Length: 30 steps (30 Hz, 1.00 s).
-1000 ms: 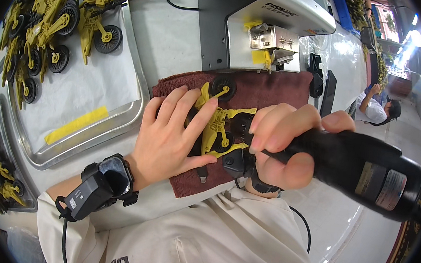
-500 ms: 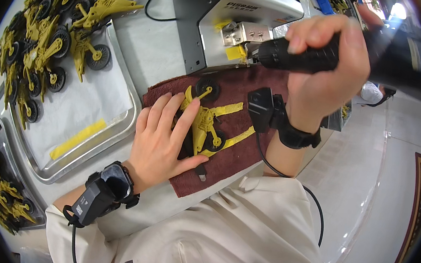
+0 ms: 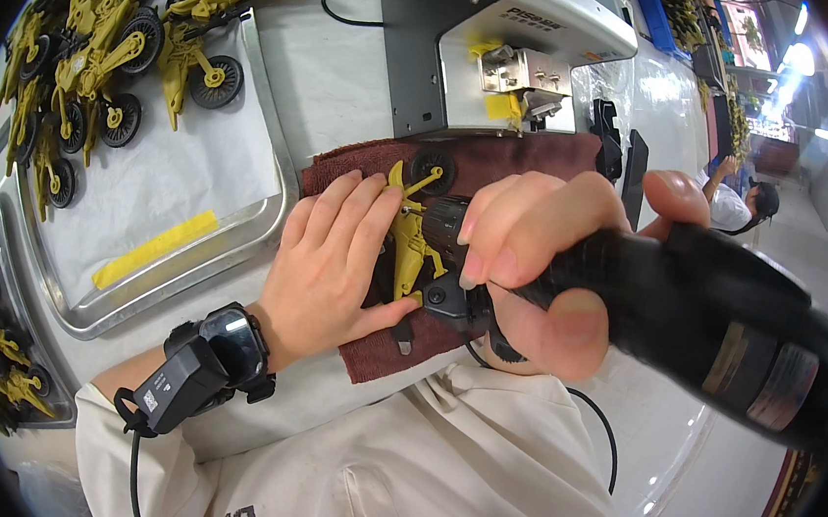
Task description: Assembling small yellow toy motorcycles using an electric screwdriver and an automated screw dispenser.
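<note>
White surface (image 3: 341, 90). Far side: silver-and-black machine (image 3: 422, 52). Left: metal tray (image 3: 288, 193) bearing yellow motorcycle models (image 3: 91, 63). Centre: brown towel (image 3: 546, 154). Right: black power screwdriver (image 3: 666, 305), front end over the worked model. Right grip (image 3: 546, 265) wrapped round screwdriver. Left grip (image 3: 330, 261): fingers side by side, thumb spread, laid against single yellow model (image 3: 409, 253) above towel.
</note>
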### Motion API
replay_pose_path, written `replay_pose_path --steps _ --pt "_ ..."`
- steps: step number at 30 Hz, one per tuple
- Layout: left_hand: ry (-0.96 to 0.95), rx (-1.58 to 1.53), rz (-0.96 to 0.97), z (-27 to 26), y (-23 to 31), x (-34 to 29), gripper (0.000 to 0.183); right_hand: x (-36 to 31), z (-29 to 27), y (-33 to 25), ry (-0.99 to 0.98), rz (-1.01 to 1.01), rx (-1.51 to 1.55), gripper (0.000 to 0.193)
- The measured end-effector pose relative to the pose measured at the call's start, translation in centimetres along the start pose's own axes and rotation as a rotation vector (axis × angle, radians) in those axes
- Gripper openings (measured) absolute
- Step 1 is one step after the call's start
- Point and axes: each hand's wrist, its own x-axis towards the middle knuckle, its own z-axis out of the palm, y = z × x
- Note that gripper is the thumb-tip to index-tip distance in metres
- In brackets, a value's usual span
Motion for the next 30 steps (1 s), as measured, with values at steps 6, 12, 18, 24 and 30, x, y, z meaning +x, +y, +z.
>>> replay_pose_path --steps 6,12,18,24,30 --pt "0.018 -0.014 -0.011 0.3 0.0 0.0 0.096 0.4 -0.4 2.4 -0.161 -0.058 0.015 0.061" --pt "-0.027 0.049 -0.024 -0.1 0.0 -0.2 0.094 0.7 -0.7 1.2 -0.095 -0.054 0.149 0.06" --pt "-0.038 0.055 -0.004 -0.1 0.3 0.2 0.092 4.2 -3.9 -0.5 0.519 -0.397 -0.097 0.04" --pt "-0.041 0.071 -0.014 -0.2 -0.2 0.1 0.094 2.9 -2.3 4.1 0.567 0.074 0.005 0.04" --pt "-0.074 0.046 -0.013 -0.3 0.2 0.2 0.093 1.7 -2.8 -0.5 0.526 -0.237 -0.024 0.061"
